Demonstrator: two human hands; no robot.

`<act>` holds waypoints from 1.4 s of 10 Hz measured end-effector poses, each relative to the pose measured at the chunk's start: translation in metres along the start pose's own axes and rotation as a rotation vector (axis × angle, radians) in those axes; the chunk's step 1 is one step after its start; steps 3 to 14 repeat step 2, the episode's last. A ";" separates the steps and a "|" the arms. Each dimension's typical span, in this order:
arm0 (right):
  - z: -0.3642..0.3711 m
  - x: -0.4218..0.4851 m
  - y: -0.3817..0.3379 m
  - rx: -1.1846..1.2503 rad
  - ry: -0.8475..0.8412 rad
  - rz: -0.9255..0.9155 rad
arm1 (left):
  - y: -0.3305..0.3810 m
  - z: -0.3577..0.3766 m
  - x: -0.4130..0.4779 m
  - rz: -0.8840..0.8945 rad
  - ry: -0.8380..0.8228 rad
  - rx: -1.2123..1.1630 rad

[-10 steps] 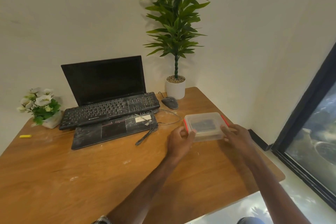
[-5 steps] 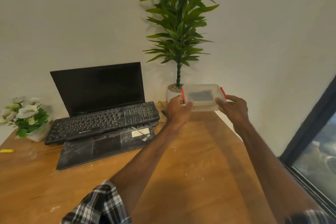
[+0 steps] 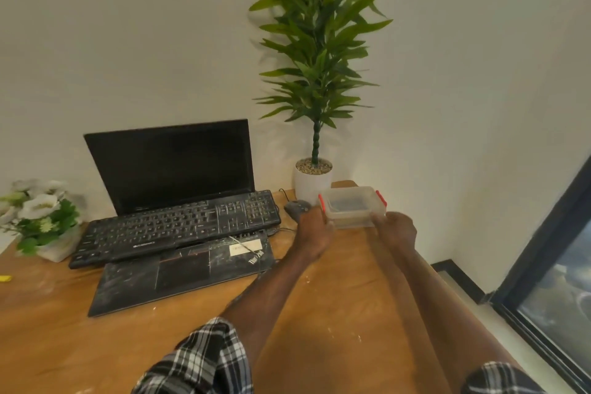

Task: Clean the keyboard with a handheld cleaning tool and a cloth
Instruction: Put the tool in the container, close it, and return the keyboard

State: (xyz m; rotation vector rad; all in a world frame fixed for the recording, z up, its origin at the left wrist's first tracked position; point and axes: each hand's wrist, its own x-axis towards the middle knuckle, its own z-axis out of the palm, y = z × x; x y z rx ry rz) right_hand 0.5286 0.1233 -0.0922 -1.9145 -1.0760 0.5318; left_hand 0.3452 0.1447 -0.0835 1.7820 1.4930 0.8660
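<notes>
Along the far left edge of the wooden table (image 3: 335, 313) lies a small yellow object (image 3: 4, 278), and behind it a bunch of white cloth-like flowers (image 3: 38, 211) sits in a pale, rough holder. Next comes the keyboard (image 3: 176, 227), black, flat and dusty, propped across the base of an open laptop (image 3: 169, 166) whose scratched palm rest juts out toward the person. A rounded grey mouse (image 3: 295, 208) lies just right of the keyboard, beside the smooth white pot (image 3: 308, 185) of a tall leafy plant (image 3: 315, 73) with pebbles on its soil. The left hand (image 3: 315, 233) grips the left end of a translucent rectangular plastic box (image 3: 351, 205) with red clips, and the right hand (image 3: 398, 232) clasps its near right corner. A dark shape shows dimly through the lid. Half a second ago the box was held up in front of the pot. It is now lower, just right of the pot at the table's far corner. Whether it touches the wood cannot be told. Checked sleeves (image 3: 204, 361) cover both upper arms.
</notes>
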 end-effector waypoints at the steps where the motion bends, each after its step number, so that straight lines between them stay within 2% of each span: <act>1: -0.010 -0.049 -0.010 -0.124 -0.062 -0.101 | -0.006 -0.019 -0.041 0.041 0.013 0.094; 2: -0.002 -0.095 0.002 -0.388 -0.176 -0.179 | -0.022 -0.030 -0.078 0.066 0.011 0.179; 14: -0.002 -0.095 0.002 -0.388 -0.176 -0.179 | -0.022 -0.030 -0.078 0.066 0.011 0.179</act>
